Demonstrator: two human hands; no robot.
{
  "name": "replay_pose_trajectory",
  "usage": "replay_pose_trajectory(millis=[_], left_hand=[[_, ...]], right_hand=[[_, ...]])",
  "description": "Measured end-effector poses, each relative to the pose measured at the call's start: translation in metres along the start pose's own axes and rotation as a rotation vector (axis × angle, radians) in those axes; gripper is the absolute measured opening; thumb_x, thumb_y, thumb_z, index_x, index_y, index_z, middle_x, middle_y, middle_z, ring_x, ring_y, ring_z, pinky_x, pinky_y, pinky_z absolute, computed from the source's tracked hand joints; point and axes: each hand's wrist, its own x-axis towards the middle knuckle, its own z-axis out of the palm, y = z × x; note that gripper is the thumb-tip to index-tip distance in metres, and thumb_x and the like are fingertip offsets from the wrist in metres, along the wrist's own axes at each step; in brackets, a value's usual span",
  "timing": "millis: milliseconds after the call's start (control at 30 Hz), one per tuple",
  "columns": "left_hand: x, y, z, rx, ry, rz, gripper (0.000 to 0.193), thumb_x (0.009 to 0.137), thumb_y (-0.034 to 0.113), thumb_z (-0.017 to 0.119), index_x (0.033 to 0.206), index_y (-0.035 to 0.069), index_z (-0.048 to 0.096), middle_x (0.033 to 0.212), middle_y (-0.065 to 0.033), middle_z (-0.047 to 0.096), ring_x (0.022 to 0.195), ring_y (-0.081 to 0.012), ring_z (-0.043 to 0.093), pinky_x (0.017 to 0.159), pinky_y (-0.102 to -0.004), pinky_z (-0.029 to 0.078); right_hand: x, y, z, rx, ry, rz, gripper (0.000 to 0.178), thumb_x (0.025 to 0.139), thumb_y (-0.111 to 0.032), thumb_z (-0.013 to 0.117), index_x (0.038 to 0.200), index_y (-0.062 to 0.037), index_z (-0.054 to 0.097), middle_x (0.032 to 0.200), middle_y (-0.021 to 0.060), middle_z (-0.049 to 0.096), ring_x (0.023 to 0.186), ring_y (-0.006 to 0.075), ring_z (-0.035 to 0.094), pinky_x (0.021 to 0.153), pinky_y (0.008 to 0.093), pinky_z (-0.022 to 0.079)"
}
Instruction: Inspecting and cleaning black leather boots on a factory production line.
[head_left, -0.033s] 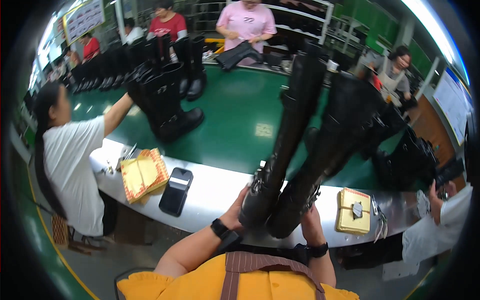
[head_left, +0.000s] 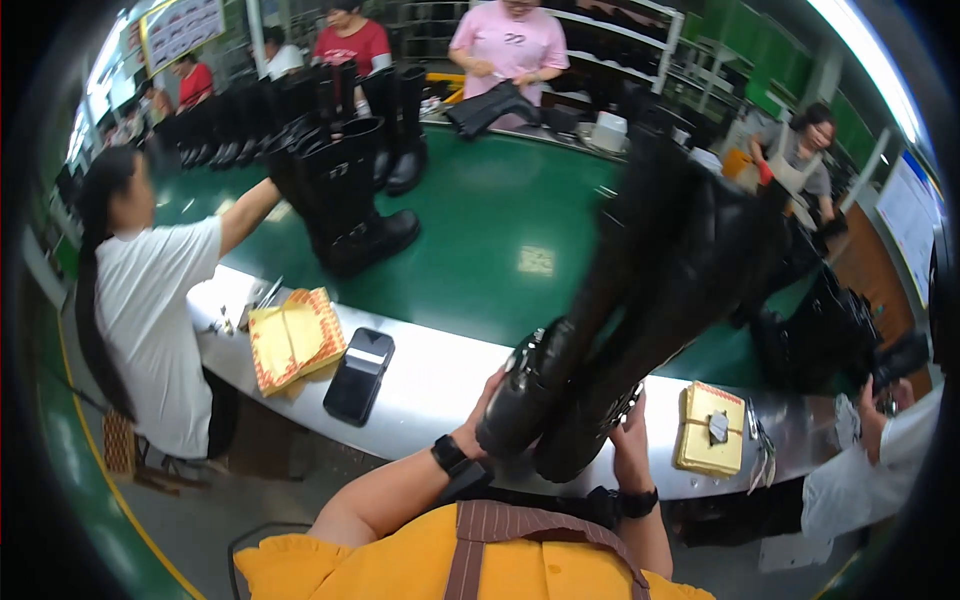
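A pair of tall black buckled boots is held upside-free over the near metal edge, toes toward me and shafts leaning away to the right. My left hand is closed on the left boot around its foot, beside shiny buckles. The right boot has my right hand closed on its outer side; my palms and some fingers are hidden behind the footwear. The two shafts overlap farther up and look blurred.
A green-topped table has a metal front edge. On it lie a black phone and yellow paper stacks. A co-worker at left holds another black boot. More boots and people are around the table.
The boots' shafts have tilted farther right and overlap more. Both hands keep their hold. The surroundings have shifted slightly right in the view.
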Motion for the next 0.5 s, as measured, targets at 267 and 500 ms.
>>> replay_pose_trajectory(millis=[267, 500], left_hand=[[0.021, 0.028, 0.005, -0.113, 0.0, -0.345, 0.044, 0.103, 0.029, 0.038, 0.135, 0.003, 0.05, 0.132, -0.012, 0.059, 0.118, -0.0209, 0.06, 0.107, -0.0352, 0.043], [0.026, 0.055, 0.012, 0.192, 0.132, -0.111, 0.043, 0.104, 0.03, 0.039, 0.136, 0.003, 0.048, 0.131, -0.0126, 0.059, 0.115, -0.0195, 0.061, 0.106, -0.0336, 0.044]], right_hand=[[0.037, -0.097, -0.01, 0.063, -0.754, 0.12, 0.121, 0.059, -0.026, 0.095, 0.151, -0.0049, 0.02, 0.135, 0.0151, 0.051, 0.123, 0.0269, 0.052, 0.109, 0.0414, 0.036], [0.084, -0.107, 0.04, -0.336, -0.797, -0.25, 0.108, 0.055, -0.02, 0.096, 0.142, 0.0011, 0.036, 0.135, 0.0134, 0.053, 0.124, 0.0265, 0.052, 0.108, 0.0397, 0.038]])
